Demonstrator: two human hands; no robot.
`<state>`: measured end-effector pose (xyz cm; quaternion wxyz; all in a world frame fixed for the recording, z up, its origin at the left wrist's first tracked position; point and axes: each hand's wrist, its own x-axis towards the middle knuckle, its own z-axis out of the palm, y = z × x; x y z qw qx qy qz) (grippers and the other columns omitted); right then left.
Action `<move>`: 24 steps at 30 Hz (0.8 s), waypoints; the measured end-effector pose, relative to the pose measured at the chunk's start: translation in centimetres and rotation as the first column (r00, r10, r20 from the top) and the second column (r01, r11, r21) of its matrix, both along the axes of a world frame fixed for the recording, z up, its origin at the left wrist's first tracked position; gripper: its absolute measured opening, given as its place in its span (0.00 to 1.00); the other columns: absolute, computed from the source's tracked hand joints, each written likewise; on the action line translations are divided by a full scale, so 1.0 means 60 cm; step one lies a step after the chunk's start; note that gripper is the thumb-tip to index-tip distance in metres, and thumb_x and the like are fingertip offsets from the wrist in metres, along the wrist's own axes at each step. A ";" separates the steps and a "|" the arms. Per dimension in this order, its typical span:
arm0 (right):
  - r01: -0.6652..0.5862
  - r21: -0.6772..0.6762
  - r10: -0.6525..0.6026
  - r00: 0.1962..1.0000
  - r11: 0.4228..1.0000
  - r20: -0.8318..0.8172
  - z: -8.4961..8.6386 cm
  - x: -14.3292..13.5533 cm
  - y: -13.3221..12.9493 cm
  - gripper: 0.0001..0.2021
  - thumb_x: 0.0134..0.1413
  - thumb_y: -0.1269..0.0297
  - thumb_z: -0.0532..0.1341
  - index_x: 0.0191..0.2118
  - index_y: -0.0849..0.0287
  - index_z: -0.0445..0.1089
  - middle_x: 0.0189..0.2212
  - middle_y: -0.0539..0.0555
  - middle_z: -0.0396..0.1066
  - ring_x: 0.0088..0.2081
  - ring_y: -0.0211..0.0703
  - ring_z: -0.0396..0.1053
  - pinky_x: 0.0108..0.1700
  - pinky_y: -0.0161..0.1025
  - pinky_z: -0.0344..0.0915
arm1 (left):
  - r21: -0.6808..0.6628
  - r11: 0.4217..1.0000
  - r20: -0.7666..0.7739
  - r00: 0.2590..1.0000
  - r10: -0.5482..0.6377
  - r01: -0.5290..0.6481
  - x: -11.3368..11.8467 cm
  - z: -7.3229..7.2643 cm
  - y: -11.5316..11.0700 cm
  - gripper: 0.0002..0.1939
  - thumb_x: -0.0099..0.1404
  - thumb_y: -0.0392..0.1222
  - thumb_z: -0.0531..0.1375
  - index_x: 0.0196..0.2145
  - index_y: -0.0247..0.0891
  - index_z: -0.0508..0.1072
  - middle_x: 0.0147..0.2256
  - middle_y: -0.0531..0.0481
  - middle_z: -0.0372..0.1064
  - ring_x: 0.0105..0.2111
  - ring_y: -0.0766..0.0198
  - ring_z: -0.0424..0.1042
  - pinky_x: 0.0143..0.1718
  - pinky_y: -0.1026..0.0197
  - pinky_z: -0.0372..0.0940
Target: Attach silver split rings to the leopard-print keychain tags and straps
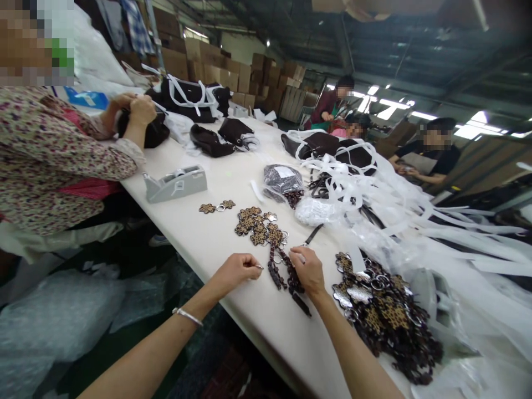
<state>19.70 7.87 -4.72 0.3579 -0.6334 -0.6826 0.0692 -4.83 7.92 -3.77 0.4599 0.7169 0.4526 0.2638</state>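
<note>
Nearest my camera, short of the charm cluster (251, 224), the left wrist wears a silver bracelet (188, 316). Clear bubble wrap (62, 310) lies below desk level, well left of the cluster. To the cluster's right and nearer me, a big heap of leopard-print charms, rings and dark chains (386, 310) sits on the white desk (199, 238).

Left hand (239, 269), just short of the cluster: thumb and forefinger pressed together, pinching a small metal piece (260, 267), its shape too small for me to read. Right hand (308, 270), on the cluster's near right: fingers bent down at the dark beaded chains (297, 293) that trail toward me from the cluster; I cannot tell whether they grip. A short dark strap (313, 235) lies just beyond those fingers.

The cluster itself: flower-shaped, leopard-print pieces overlapping, metal rings among them. Left of it, apart, a pair of charms on a ring (218, 207); farther left, a grey tape dispenser (177, 184). Behind it, a plastic bag of dark beads (283, 180); behind and right, tangled white strips (341, 177).

Farther beyond the cluster, black bags (210, 141). Left of those, a co-worker in a floral sleeve (83, 133) handles a dark item (153, 131). Farthest back, stacked cartons (220, 69).
</note>
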 end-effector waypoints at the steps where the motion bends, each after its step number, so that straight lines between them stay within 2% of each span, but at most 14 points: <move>1: 0.003 -0.020 -0.003 1.000 1.000 0.000 0.007 -0.007 0.015 0.12 0.60 0.58 0.57 0.39 0.57 0.75 0.40 0.58 0.76 0.45 0.51 0.71 0.52 0.47 0.63 | -0.084 0.996 0.080 0.996 0.027 -0.021 -0.003 0.000 -0.003 0.13 0.62 0.46 0.59 0.35 0.32 0.76 0.31 0.45 0.78 0.30 0.61 0.76 0.32 0.63 0.69; 3: 0.005 -0.068 -0.004 1.000 0.998 0.006 0.018 -0.025 0.048 0.12 0.59 0.59 0.57 0.40 0.58 0.75 0.39 0.57 0.76 0.43 0.50 0.71 0.50 0.45 0.64 | -0.300 0.953 0.263 0.957 0.124 -0.041 -0.009 0.001 -0.010 0.16 0.60 0.50 0.63 0.34 0.31 0.76 0.34 0.42 0.78 0.34 0.60 0.77 0.38 0.60 0.70; 5: 0.001 -0.121 0.002 1.000 0.993 0.021 0.025 -0.043 0.079 0.11 0.56 0.61 0.59 0.41 0.58 0.75 0.39 0.58 0.76 0.42 0.51 0.71 0.48 0.45 0.64 | -0.474 0.880 0.394 0.888 0.235 -0.023 -0.014 0.005 -0.017 0.18 0.57 0.53 0.65 0.31 0.31 0.77 0.37 0.40 0.78 0.38 0.58 0.77 0.45 0.58 0.70; 8: -0.006 -0.188 0.014 0.999 0.982 0.038 0.028 -0.066 0.111 0.13 0.48 0.66 0.64 0.42 0.58 0.75 0.39 0.58 0.75 0.42 0.53 0.70 0.47 0.46 0.63 | -0.528 0.849 0.475 0.832 0.288 0.008 -0.018 0.011 -0.030 0.22 0.60 0.57 0.62 0.29 0.30 0.77 0.41 0.37 0.77 0.43 0.57 0.76 0.50 0.56 0.68; 11: -0.012 -0.232 0.016 1.000 0.973 0.018 0.028 -0.080 0.125 0.17 0.40 0.71 0.66 0.42 0.56 0.75 0.38 0.57 0.74 0.42 0.52 0.69 0.47 0.45 0.62 | -0.523 0.852 0.500 0.821 0.276 0.033 -0.020 0.012 -0.039 0.24 0.62 0.59 0.59 0.32 0.30 0.77 0.40 0.38 0.76 0.42 0.58 0.75 0.49 0.55 0.69; 14: -0.010 -0.263 -0.001 0.999 0.965 -0.044 0.031 -0.081 0.128 0.16 0.38 0.73 0.65 0.38 0.55 0.75 0.34 0.53 0.73 0.39 0.48 0.69 0.45 0.43 0.62 | -0.488 0.873 0.420 0.877 0.232 0.003 -0.021 0.009 -0.045 0.22 0.62 0.57 0.59 0.35 0.32 0.77 0.34 0.43 0.76 0.34 0.61 0.74 0.41 0.58 0.69; 16: -0.007 -0.276 -0.024 0.994 0.961 -0.110 0.039 -0.077 0.127 0.10 0.40 0.70 0.64 0.34 0.55 0.74 0.29 0.50 0.72 0.36 0.47 0.69 0.42 0.43 0.62 | -0.390 0.920 0.342 0.923 0.178 -0.033 -0.022 0.009 -0.048 0.20 0.62 0.55 0.60 0.34 0.34 0.78 0.35 0.45 0.74 0.32 0.62 0.72 0.35 0.61 0.67; 18: -0.011 -0.290 -0.048 0.979 0.957 -0.196 0.052 -0.070 0.122 0.04 0.42 0.67 0.64 0.30 0.56 0.71 0.25 0.49 0.70 0.32 0.45 0.68 0.39 0.42 0.64 | -0.252 0.966 0.285 0.950 0.125 -0.051 -0.022 0.014 -0.052 0.17 0.62 0.53 0.60 0.29 0.35 0.77 0.36 0.46 0.74 0.34 0.61 0.71 0.36 0.62 0.65; 21: -0.056 -0.324 -0.070 0.929 0.944 -0.363 0.078 -0.056 0.095 0.08 0.47 0.59 0.63 0.29 0.57 0.67 0.23 0.48 0.70 0.28 0.43 0.69 0.33 0.40 0.66 | -0.128 0.992 0.241 0.969 0.053 -0.023 -0.020 0.029 -0.061 0.15 0.63 0.48 0.60 0.23 0.36 0.72 0.33 0.48 0.73 0.39 0.59 0.71 0.43 0.61 0.63; 24: -0.155 -0.360 -0.070 0.839 0.920 -0.540 0.099 -0.041 0.035 0.14 0.50 0.55 0.63 0.39 0.57 0.66 0.29 0.49 0.73 0.29 0.42 0.73 0.32 0.40 0.70 | -0.119 0.990 0.217 0.975 -0.051 0.078 -0.014 0.046 -0.075 0.14 0.65 0.45 0.57 0.24 0.37 0.72 0.32 0.49 0.73 0.44 0.57 0.71 0.46 0.61 0.62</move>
